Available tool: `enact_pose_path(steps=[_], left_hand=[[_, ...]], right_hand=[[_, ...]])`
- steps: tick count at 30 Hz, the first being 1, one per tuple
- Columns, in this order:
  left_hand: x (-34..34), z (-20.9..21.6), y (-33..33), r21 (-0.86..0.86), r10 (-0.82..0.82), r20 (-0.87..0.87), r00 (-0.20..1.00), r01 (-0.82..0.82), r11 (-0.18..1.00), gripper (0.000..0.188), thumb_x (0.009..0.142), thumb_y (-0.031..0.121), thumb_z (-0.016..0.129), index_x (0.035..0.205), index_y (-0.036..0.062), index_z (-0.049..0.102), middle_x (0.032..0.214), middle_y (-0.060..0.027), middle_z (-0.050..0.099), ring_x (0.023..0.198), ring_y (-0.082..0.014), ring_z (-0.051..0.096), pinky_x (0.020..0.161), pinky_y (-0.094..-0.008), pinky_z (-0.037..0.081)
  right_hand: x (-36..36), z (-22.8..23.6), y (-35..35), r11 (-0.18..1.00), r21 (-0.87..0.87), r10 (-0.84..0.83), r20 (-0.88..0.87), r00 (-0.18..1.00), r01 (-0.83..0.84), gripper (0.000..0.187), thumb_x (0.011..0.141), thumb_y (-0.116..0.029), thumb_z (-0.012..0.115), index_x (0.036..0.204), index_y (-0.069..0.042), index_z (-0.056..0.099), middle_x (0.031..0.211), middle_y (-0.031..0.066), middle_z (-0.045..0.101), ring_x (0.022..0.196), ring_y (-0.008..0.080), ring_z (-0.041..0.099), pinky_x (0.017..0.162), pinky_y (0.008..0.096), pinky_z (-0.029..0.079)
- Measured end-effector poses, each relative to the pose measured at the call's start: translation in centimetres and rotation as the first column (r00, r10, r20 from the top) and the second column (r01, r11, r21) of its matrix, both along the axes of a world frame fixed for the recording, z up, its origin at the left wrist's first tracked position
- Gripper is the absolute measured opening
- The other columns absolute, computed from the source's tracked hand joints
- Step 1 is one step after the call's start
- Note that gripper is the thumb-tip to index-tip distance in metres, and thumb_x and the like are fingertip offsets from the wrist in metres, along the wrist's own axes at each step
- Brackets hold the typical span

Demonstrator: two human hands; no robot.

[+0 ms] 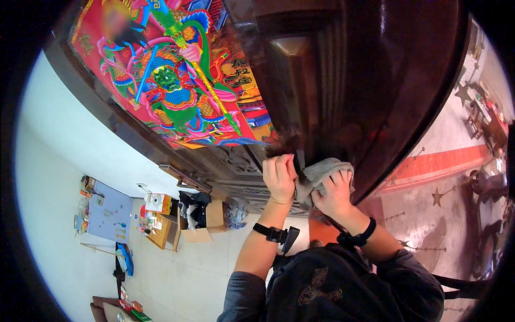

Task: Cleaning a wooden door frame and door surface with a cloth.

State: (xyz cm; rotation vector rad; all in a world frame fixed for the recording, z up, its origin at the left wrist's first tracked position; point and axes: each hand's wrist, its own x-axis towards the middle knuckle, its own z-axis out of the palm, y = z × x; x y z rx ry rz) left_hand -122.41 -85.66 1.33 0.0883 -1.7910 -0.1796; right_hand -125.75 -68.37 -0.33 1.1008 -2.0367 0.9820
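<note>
A dark brown glossy door (397,70) with carved panels stands right in front of me. My right hand (335,193) presses a crumpled grey cloth (327,169) against the door's lower part, its fingers bent over the fabric. Just left of the cloth, my left hand (279,177) is closed, fingers curled and thumb against them, close to the door's surface. Whatever lies inside that grip is hidden. Above my left hand, a colourful poster (177,80) of an armoured figure covers the door's left part. Each wrist wears a black strap.
To the left, an open cardboard box (214,216) with dark cloth inside stands by a small wooden table (159,231) on the pale tiled floor (188,279). A white wall (70,139) runs along the left. At right, a parked motorbike (485,185) stands on paving beyond the door.
</note>
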Motion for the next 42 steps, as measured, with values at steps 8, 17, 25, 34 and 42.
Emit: enact_pose_path(steps=[8, 17, 25, 34, 42], left_hand=[[-0.3, -0.2, -0.5, -0.092, 0.047, 0.043, 0.998, -0.043, 0.995, 0.021, 0.085, 0.002, 0.077, 0.099, 0.0047, 0.062, 0.090, -0.0102, 0.058, 0.080, -0.0306, 0.058, 0.070, -0.0412, 0.048], [0.5, 0.3, -0.7, -0.062, -0.075, 0.051, 0.996, 0.078, 0.995, 0.028, 0.082, -0.001, 0.081, 0.102, 0.0043, 0.063, 0.089, -0.0104, 0.058, 0.079, -0.0306, 0.057, 0.070, -0.0412, 0.048], [0.1, 0.1, -0.5, -0.078, -0.036, 0.025, 0.999, 0.037, 0.996, 0.026, 0.082, -0.001, 0.080, 0.102, 0.0047, 0.064, 0.087, -0.0101, 0.056, 0.078, -0.0302, 0.055, 0.070, -0.0409, 0.048], [0.2, 0.5, -0.3, -0.087, 0.042, 0.130, 0.991, -0.031, 0.996, 0.024, 0.082, 0.002, 0.078, 0.097, 0.0051, 0.059, 0.087, -0.0111, 0.055, 0.078, -0.0325, 0.054, 0.069, -0.0417, 0.046], [0.4, 0.3, -0.4, -0.105, 0.039, 0.180, 0.983, -0.020, 0.994, 0.024, 0.081, 0.002, 0.077, 0.096, 0.0074, 0.060, 0.090, -0.0098, 0.057, 0.082, -0.0315, 0.057, 0.072, -0.0428, 0.047]], right_hand=[[-0.1, -0.3, -0.1, 1.000, 0.017, 0.003, -0.005, 1.000, -0.002, 0.048, 0.059, -0.015, 0.081, 0.106, -0.008, 0.069, 0.116, 0.0147, 0.057, 0.113, 0.0400, 0.048, 0.094, 0.0544, 0.036], [-0.4, -0.9, 0.1, 0.999, 0.037, -0.009, -0.016, 1.000, 0.010, 0.049, 0.059, -0.017, 0.080, 0.107, -0.009, 0.069, 0.117, 0.0151, 0.058, 0.115, 0.0405, 0.047, 0.094, 0.0546, 0.036], [-0.3, -0.4, 0.2, 0.999, 0.032, 0.008, -0.001, 1.000, -0.008, 0.050, 0.060, -0.017, 0.079, 0.109, -0.009, 0.070, 0.119, 0.0152, 0.058, 0.117, 0.0413, 0.047, 0.096, 0.0550, 0.036], [-0.3, -0.3, -0.1, 0.999, 0.044, -0.016, -0.013, 1.000, 0.017, 0.048, 0.060, -0.017, 0.078, 0.107, -0.009, 0.070, 0.119, 0.0163, 0.058, 0.117, 0.0424, 0.047, 0.096, 0.0562, 0.037], [-0.5, -1.1, -0.2, 0.996, 0.080, -0.033, 0.004, 0.999, 0.033, 0.050, 0.061, -0.019, 0.078, 0.109, -0.011, 0.070, 0.119, 0.0164, 0.058, 0.119, 0.0429, 0.046, 0.097, 0.0581, 0.037]])
